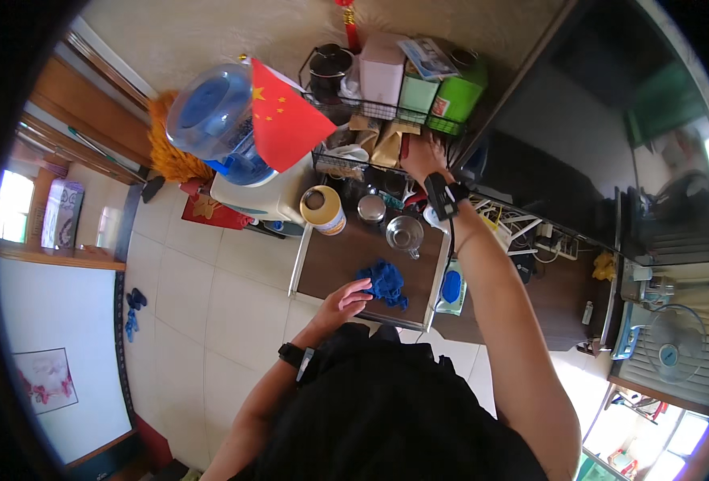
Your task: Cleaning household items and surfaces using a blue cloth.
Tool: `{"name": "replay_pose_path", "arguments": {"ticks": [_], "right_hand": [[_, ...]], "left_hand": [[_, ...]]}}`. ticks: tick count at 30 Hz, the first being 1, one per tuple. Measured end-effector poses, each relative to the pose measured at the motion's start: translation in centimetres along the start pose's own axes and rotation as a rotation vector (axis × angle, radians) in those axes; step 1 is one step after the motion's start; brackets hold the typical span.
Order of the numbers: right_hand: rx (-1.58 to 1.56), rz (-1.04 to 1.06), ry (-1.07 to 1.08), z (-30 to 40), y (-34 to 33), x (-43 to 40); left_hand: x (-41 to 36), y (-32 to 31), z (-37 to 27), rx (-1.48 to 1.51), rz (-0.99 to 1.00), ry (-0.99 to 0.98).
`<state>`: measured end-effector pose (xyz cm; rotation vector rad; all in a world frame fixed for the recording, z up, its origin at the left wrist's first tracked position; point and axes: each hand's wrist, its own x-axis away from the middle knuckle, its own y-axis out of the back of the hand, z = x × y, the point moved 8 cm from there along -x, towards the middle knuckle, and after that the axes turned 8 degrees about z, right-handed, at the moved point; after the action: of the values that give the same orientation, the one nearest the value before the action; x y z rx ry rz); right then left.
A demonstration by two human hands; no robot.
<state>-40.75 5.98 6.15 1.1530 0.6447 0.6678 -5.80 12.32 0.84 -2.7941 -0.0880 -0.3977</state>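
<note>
My right hand reaches into the lower tier of a black wire rack, beside brown paper packets. Something dark red shows at its left side; whether the fingers hold it is hidden. My left hand hovers at the cabinet's front edge, fingers apart and holding nothing. Close to its fingertips lies a crumpled blue cloth on the brown cabinet top. Behind the cloth stand a glass mug, a jar with a metallic lid and a yellow canister.
On the rack's upper tier are a pink box, a green box and a black pot. A water dispenser bottle and a red flag stand left. Right are a television, cables and a wipes pack.
</note>
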Motion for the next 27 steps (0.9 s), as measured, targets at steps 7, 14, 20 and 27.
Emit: {"name": "replay_pose_path", "arguments": {"ticks": [7,14,20,27], "right_hand": [[0.032,0.296,0.010,-0.5,-1.2,-1.2],[-0.105,0.166,0.103,5.1,1.5,-0.2],[0.045,-0.034,-0.062,1.3,2.8,0.7],[-0.017,0.093,-0.077,4.1,4.8,1.3]], "left_hand": [[2.2,5.4,-1.5,0.050,0.009,-0.039],[5.1,10.7,-0.9,0.099,-0.052,-0.067],[3.8,11.3,-1.6,0.103,0.011,-0.052],[3.1,11.3,-2.0,0.057,0.054,-0.044]]}}
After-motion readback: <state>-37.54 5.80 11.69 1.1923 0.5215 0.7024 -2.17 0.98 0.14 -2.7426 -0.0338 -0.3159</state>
